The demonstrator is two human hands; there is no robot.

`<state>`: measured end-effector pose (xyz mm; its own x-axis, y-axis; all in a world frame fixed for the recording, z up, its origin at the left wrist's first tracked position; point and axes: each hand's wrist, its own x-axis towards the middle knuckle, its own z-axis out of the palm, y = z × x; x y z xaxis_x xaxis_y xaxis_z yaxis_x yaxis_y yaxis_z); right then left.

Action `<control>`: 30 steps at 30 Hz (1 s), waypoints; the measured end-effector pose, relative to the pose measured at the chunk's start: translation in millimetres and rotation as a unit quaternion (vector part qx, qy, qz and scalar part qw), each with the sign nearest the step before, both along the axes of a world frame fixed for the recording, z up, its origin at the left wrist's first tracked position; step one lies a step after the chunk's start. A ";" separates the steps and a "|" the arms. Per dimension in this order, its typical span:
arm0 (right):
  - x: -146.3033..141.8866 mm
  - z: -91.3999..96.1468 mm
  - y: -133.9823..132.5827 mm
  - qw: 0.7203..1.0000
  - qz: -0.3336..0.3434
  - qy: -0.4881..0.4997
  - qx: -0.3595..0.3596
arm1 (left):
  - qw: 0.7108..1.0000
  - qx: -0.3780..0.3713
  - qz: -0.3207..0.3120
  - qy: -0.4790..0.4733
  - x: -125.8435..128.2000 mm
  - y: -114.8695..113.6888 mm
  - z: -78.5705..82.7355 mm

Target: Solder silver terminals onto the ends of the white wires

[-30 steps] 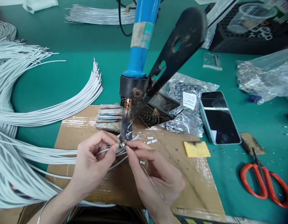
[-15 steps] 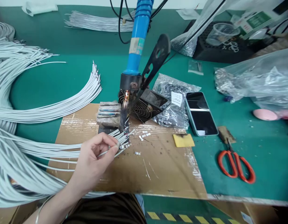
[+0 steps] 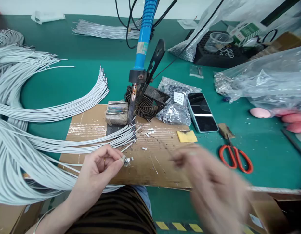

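My left hand is closed in a pinch on the end of a white wire with a small metal terminal, held just above the cardboard sheet. A bundle of white wires lies across the cardboard, its ends below the tip of the blue-handled soldering iron in its black stand. My right hand is a motion-smeared blur over the front right of the cardboard, and its fingers cannot be made out. Loose small terminals lie near the iron tip.
More white wire bundles curve across the green table at left. A small fan, a bag of parts, a phone, a yellow sponge and red scissors lie to the right. Plastic bags fill the far right.
The view pulled back from the iron. My left hand drew its wire toward me, away from the tip. My right hand left the wire, went out of view, then swept back in blurred.
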<state>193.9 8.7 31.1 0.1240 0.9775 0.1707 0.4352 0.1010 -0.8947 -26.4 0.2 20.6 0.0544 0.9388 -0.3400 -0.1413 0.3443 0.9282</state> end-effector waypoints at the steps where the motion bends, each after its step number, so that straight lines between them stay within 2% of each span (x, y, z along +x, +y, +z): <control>1: -11.1 -3.9 -3.9 0.999 0.035 0.004 0.004 | 1.000 -0.003 -0.004 -0.001 -0.4 -2.7 1.1; 3: -33.4 -15.3 -9.4 0.992 0.108 0.050 -0.028 | 1.000 -0.013 -0.012 0.004 -1.1 -7.8 2.4; 6: -55.6 -29.2 -10.8 0.984 0.149 0.094 -0.037 | 0.999 -0.031 -0.016 0.012 -2.0 -13.7 2.9; 9: -59.8 -33.0 -9.3 0.971 0.172 0.146 -0.075 | 0.999 -0.048 -0.009 0.023 -2.1 -17.2 3.7; 14: -57.9 -33.1 -11.2 0.948 0.170 0.233 -0.138 | 0.998 -0.059 -0.010 0.022 -1.7 -19.2 6.6; 25: -61.6 -34.1 -12.4 0.934 0.157 0.278 -0.158 | 0.998 -0.063 -0.007 0.009 -1.9 -18.8 8.4; 30: -61.2 -36.1 -13.0 0.937 0.153 0.273 -0.152 | 0.998 -0.063 -0.004 0.024 -2.0 -20.4 6.6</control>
